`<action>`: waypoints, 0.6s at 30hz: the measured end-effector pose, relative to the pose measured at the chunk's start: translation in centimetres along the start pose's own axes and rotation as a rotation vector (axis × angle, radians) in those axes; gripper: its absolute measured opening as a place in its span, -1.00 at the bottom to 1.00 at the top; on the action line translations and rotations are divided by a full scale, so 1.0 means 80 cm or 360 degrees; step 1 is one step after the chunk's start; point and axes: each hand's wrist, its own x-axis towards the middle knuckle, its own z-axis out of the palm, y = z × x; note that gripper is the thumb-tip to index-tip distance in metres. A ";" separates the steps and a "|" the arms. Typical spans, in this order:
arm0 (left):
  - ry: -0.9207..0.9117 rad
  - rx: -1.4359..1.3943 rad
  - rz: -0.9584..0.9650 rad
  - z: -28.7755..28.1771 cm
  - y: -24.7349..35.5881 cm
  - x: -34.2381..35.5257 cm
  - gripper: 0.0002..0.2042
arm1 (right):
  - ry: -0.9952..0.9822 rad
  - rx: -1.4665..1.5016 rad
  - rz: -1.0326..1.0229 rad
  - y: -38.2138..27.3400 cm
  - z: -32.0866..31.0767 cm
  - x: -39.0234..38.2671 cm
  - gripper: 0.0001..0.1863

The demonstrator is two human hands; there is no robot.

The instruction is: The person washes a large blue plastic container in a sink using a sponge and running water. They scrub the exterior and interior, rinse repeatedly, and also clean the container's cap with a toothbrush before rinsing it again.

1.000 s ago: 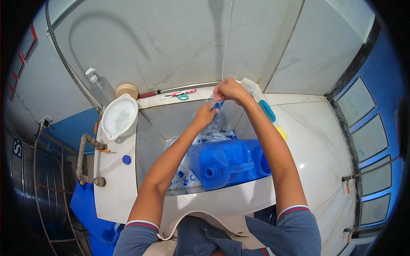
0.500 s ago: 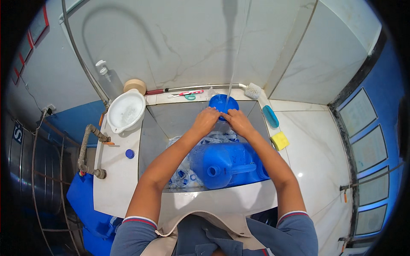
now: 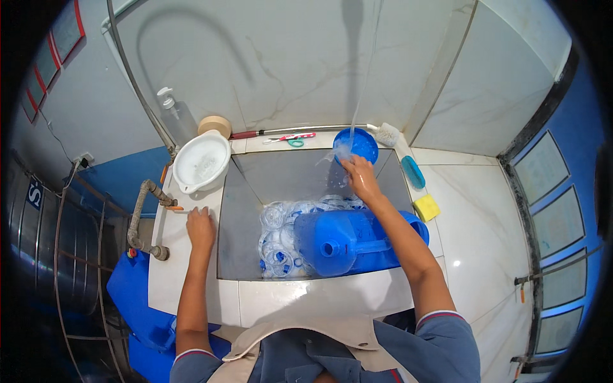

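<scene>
Right hand (image 3: 361, 180) grips blue bowl (image 3: 355, 145) under water stream at sink (image 3: 242, 210) back; left hand (image 3: 200, 227) flat, empty on rim; wet bowl could slip, splashing.

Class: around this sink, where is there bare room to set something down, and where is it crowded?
Free: the white counter right of the yellow sponge; the front ledge below the blue jug. Crowded: the sink floor, full of clear bottles.

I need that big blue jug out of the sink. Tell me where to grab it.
Grip the moulded handle bar on the jug, reaching down from above. It lies on its side with the handle face up and its neck pointing left; the smooth body offers no other hold.
</scene>
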 end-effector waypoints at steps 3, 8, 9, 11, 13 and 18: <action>-0.0210 0.0148 -0.0199 -0.009 -0.010 -0.014 -0.73 | 0.0031 0.0004 -0.0032 -0.008 -0.005 0.000 -0.52; -0.0206 -0.0051 -0.0222 -0.003 -0.004 -0.017 -0.73 | 0.0117 -0.0073 0.0063 0.000 -0.006 -0.002 -0.51; -0.0163 -0.0083 -0.0167 -0.001 0.002 -0.014 -0.73 | 0.0010 -0.0024 -0.0020 0.008 -0.010 -0.003 -0.52; -0.0187 -0.0089 -0.0127 0.005 0.004 -0.005 -0.72 | -0.0091 0.0036 -0.0103 0.008 -0.018 0.002 -0.52; -0.0001 -0.0327 -0.0023 0.016 0.026 0.013 -0.72 | 0.0099 -0.0078 0.0050 0.005 -0.025 0.009 -0.54; -0.0867 -0.2348 -0.0605 0.028 0.234 0.109 -0.76 | 0.0373 0.0264 0.0347 0.026 -0.014 0.018 -0.62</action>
